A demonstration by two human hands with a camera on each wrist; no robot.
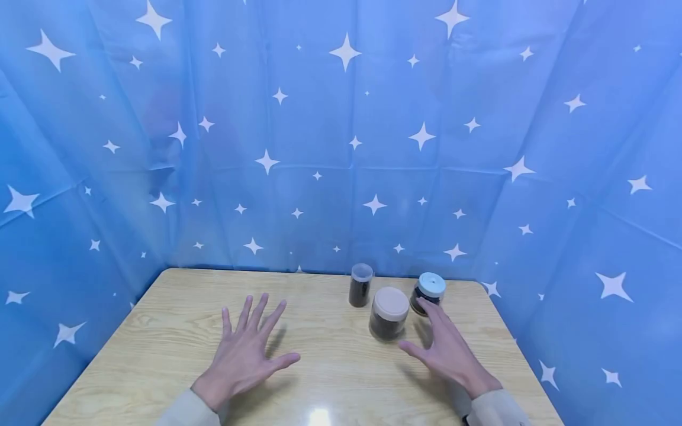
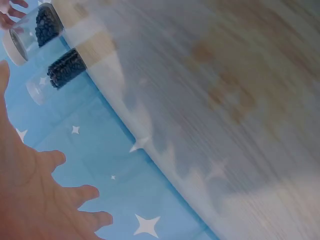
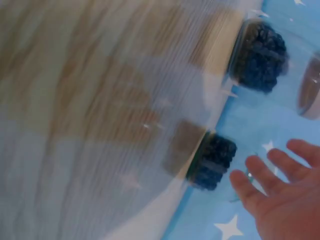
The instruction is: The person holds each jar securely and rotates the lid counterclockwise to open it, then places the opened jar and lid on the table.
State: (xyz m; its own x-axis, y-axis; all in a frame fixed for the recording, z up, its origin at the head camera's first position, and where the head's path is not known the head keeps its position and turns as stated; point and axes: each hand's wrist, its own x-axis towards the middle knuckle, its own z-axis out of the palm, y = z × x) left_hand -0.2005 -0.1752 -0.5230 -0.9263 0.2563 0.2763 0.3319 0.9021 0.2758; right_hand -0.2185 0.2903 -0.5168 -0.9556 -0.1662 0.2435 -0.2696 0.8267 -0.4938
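My right hand (image 1: 447,349) is spread above the right side of the table, its fingers overlapping a blue-lidded jar (image 1: 430,286) in the head view. Left of that hand stands a wider clear jar (image 1: 389,322) with a pale pinkish lid and dark contents. Behind it is a slim clear container (image 1: 360,287) with a translucent lid, dark inside. My left hand (image 1: 244,355) has its fingers spread over the left half of the table and holds nothing. In the right wrist view, dark lumpy pieces (image 3: 212,162) fill the lower part of the jar nearest the right fingers.
The light wood-grain table (image 1: 319,367) has rounded far corners. A blue curtain (image 1: 319,148) with white stars rises right behind its far edge and along both sides. All three containers stand toward the far right of the table.
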